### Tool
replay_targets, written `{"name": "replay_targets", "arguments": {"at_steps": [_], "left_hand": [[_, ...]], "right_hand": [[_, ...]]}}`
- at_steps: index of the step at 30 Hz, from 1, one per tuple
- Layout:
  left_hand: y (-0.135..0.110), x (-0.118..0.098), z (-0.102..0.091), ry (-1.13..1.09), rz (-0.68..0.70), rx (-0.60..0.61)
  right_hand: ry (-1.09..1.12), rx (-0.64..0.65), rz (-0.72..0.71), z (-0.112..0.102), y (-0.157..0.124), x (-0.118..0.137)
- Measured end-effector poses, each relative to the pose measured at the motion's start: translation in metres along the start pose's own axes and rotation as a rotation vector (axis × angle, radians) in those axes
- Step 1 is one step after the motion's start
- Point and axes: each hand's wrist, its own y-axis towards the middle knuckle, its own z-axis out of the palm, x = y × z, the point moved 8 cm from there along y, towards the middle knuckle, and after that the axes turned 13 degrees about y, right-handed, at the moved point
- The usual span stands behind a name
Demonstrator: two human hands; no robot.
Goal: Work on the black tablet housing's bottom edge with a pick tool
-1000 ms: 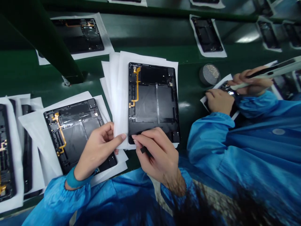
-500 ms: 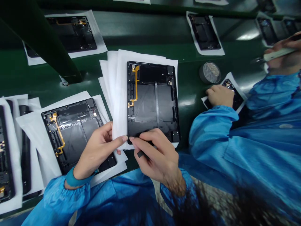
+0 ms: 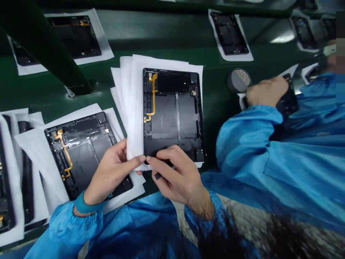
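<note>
An open black tablet chassis (image 3: 172,115) with an orange flex cable lies on a stack of white sheets (image 3: 134,108) on the green belt. My left hand (image 3: 111,176) pinches the near left corner of the top sheet beside the chassis. My right hand (image 3: 178,176) is closed on a small black tool (image 3: 158,175), its fingertips resting at the near edge of the chassis. The two thumbs nearly touch.
A second open chassis (image 3: 81,151) on white sheets lies at my left, with more at the far left edge. Further chassis sit at the back. A co-worker in blue (image 3: 269,144) at the right holds a dark part by a round metal mesh disc (image 3: 239,80).
My hands have hardly shifted. The co-worker's hand moved up and away with a dark part, and their other hand with a white tool went out to the right edge.
</note>
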Motion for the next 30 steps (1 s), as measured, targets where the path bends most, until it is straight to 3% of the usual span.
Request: {"name": "replay_targets", "arguments": {"at_steps": [7,14,30], "left_hand": [[-0.0034,-0.0032,0.0049,-0.164,-0.077,0.005],[-0.0069,-0.0042,0.0020,-0.087,-0.063,0.001],[-0.0040,0.0025,0.0033,-0.165,-0.097,0.012]], "right_hand": [[0.036,-0.025,-0.012,0.0001,-0.0016,-0.0001],[0.094,-0.080,0.021,-0.0034,-0.0030,-0.0021],[0.082,-0.095,0.002,-0.0061,-0.0069,-0.0051]]}}
